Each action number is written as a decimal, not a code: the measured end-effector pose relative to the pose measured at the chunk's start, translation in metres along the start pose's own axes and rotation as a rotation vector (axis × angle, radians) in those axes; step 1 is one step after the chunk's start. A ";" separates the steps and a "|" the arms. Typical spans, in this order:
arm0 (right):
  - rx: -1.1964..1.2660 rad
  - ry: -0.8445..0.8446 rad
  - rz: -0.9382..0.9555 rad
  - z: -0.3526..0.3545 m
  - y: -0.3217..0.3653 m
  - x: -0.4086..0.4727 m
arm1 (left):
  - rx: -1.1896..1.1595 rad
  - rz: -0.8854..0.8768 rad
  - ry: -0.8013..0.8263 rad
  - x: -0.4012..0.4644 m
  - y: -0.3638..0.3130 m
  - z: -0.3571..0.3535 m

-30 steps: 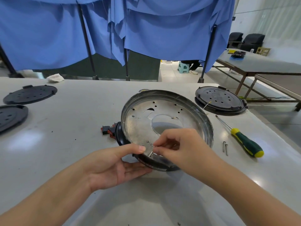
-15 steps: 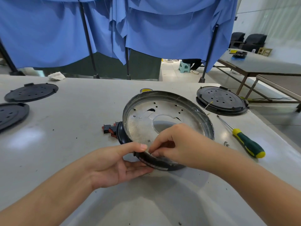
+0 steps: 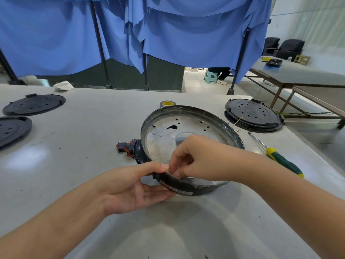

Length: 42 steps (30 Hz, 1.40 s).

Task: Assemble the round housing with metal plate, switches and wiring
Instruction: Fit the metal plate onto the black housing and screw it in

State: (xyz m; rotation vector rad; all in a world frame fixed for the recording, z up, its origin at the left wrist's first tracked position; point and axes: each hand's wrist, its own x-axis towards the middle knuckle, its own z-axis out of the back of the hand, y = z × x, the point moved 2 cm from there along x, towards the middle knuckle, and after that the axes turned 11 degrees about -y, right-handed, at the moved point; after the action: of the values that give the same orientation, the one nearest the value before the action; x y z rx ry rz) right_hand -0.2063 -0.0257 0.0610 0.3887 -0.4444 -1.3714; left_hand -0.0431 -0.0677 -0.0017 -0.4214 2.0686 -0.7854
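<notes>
Left hand (image 3: 130, 187) gripping tilted round housing (image 3: 188, 189) rim, right hand (image 3: 194, 157) pinching inside, contents hidden

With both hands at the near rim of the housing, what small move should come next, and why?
Probably the right hand reaches for the screwdriver. Its fingertips pinch at the metal plate by the near rim, apparently seating something too small to make out, while the left hand steadies the round housing. The screwdriver lies untouched to the right.
</notes>
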 end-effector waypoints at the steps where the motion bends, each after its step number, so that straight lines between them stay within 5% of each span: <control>1: -0.017 -0.003 0.003 0.000 0.000 0.001 | -0.004 0.003 -0.001 0.000 0.000 0.000; 42: -0.233 0.068 0.074 0.000 0.012 0.008 | -0.044 -0.003 -0.042 0.004 0.002 0.004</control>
State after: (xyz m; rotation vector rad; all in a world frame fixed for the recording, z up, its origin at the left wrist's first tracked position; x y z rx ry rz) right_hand -0.1949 -0.0315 0.0679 0.2249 -0.2371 -1.3167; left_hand -0.0421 -0.0702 -0.0071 -0.4620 2.0499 -0.7279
